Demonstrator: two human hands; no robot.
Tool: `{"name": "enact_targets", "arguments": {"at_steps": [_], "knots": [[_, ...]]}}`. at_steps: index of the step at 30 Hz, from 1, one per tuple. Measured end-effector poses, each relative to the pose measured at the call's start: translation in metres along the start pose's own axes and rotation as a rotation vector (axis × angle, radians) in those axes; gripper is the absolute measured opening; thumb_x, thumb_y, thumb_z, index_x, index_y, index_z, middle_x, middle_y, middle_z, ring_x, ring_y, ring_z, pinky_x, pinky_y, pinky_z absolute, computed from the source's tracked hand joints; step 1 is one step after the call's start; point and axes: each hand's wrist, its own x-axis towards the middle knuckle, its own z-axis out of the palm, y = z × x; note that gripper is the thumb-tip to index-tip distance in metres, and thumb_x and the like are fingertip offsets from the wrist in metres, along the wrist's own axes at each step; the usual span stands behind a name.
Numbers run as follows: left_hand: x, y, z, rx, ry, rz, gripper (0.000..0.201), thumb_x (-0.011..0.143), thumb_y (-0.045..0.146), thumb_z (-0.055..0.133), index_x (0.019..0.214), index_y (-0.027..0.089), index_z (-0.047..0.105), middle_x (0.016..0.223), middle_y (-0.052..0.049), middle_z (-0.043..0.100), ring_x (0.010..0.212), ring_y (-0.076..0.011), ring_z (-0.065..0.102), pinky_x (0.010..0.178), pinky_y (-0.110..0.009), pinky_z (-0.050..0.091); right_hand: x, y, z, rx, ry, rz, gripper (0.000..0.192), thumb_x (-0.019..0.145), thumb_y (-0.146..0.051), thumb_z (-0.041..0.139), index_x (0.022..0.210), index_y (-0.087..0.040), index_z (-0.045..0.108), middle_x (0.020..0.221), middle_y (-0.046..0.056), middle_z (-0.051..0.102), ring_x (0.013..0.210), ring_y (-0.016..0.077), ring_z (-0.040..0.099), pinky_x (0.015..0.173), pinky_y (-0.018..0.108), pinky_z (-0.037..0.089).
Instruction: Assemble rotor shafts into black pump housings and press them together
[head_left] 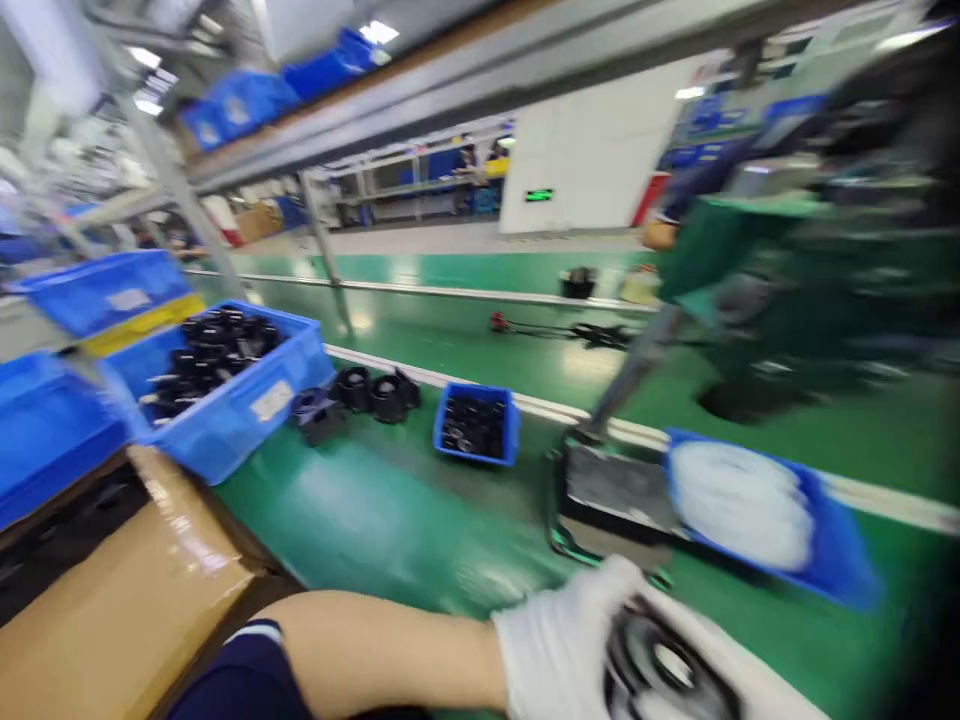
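Observation:
At the bottom edge, my left hand point(559, 635) in a white glove is closed on a black round part point(701, 672) with a ring-shaped face and a pale centre. A second white-gloved shape, my right hand point(754, 650), lies along the far right side of that part; its fingers are smeared by motion. Just beyond the hands stands a small fixture point(619, 485) with a grey top and a dark frame. Beside it, a blue tray point(844, 545) holds a heap of whitish, translucent pieces point(739, 500).
Several black housings point(390, 397) stand next to a large blue crate point(225, 420) of black parts. A small blue bin point(512, 425) holds little black pieces. An open cardboard box point(135, 590) is at left. A grey post point(637, 365) rises behind the fixture; a shelf point(450, 100) crosses overhead.

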Motion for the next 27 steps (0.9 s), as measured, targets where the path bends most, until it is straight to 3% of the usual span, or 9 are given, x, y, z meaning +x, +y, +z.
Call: {"name": "enact_targets", "arguments": {"at_steps": [3,6,11,15,17,19,22,24,27], "knots": [[-0.014,0.002,0.009,-0.105,0.039,0.128,0.102,0.067,0.020,0.068,0.151,0.016,0.010,0.120,-0.009,0.063,0.118,-0.0286,0.059,0.118,-0.045,0.030,-0.038,-0.012,-0.043,0.083,-0.102,0.044,0.065,0.067,-0.021,0.070,0.131,-0.025,0.058,0.130,0.008,0.059,0.116,0.0307,0.060,0.103,0.044,0.049],[-0.021,-0.004,0.021,-0.131,0.225,0.175,0.111,0.073,0.018,0.062,0.150,0.016,-0.017,0.140,-0.017,0.049,0.131,-0.0296,0.050,0.114,-0.048,0.036,-0.050,-0.027,-0.038,0.140,0.022,0.045,0.068,0.071,-0.021,0.068,0.137,-0.023,0.053,0.137,0.009,0.054,0.125,0.0280,0.052,0.110,0.044,0.041],[-0.029,0.001,0.026,-0.099,0.249,0.144,0.110,0.074,0.020,0.064,0.151,0.026,-0.015,0.148,-0.016,0.041,0.132,-0.0312,0.048,0.112,-0.051,0.039,-0.077,-0.032,-0.014,0.011,0.341,0.006,0.072,0.070,-0.019,0.069,0.139,-0.020,0.050,0.138,0.011,0.054,0.128,0.0310,0.049,0.110,0.050,0.040],[-0.030,0.003,0.022,-0.001,0.276,0.099,0.111,0.068,0.013,0.062,0.152,0.027,-0.010,0.140,-0.014,0.048,0.127,-0.0336,0.053,0.111,-0.055,0.039,-0.113,-0.028,-0.028,0.216,0.643,-0.026,0.026,0.094,-0.029,0.052,0.112,-0.021,0.069,0.069,0.003,0.067,0.075,0.0243,0.066,0.076,0.041,0.058],[-0.029,0.002,0.022,0.035,0.277,0.096,0.110,0.066,0.012,0.060,0.152,0.028,-0.007,0.140,-0.014,0.047,0.127,-0.0349,0.052,0.109,-0.056,0.041,-0.114,-0.027,-0.033,0.364,0.770,0.021,0.029,0.101,-0.030,0.041,0.106,-0.022,0.069,0.057,0.000,0.060,0.055,0.0182,0.058,0.060,0.032,0.056],[-0.028,0.001,0.023,0.028,0.276,0.103,0.109,0.069,0.013,0.060,0.152,0.028,-0.008,0.141,-0.013,0.046,0.128,-0.0345,0.051,0.108,-0.056,0.042,-0.101,-0.028,-0.030,0.346,0.721,0.043,0.027,0.098,-0.031,0.048,0.118,-0.022,0.064,0.083,0.004,0.071,0.070,0.0190,0.065,0.068,0.032,0.058],[-0.027,0.002,0.025,-0.026,0.277,0.133,0.106,0.074,0.014,0.058,0.151,0.028,-0.013,0.144,-0.014,0.044,0.130,-0.0319,0.050,0.109,-0.053,0.041,-0.080,-0.028,-0.020,0.194,0.490,-0.041,0.043,0.094,-0.033,0.055,0.135,-0.021,0.053,0.129,0.010,0.062,0.116,0.0266,0.059,0.099,0.042,0.051],[-0.027,0.002,0.025,-0.032,0.268,0.135,0.107,0.074,0.013,0.059,0.152,0.026,-0.014,0.145,-0.015,0.044,0.130,-0.0322,0.050,0.110,-0.052,0.042,-0.078,-0.026,-0.017,0.154,0.523,-0.048,0.037,0.097,-0.034,0.050,0.130,-0.020,0.057,0.119,0.011,0.066,0.111,0.0269,0.061,0.101,0.045,0.049],[-0.027,0.000,0.025,0.005,0.269,0.107,0.111,0.069,0.012,0.062,0.153,0.022,-0.010,0.143,-0.017,0.046,0.128,-0.0359,0.051,0.110,-0.053,0.041,-0.091,-0.023,-0.017,0.178,0.733,0.038,0.027,0.101,-0.028,0.040,0.115,-0.021,0.061,0.078,0.004,0.066,0.070,0.0203,0.064,0.078,0.038,0.058]]}}
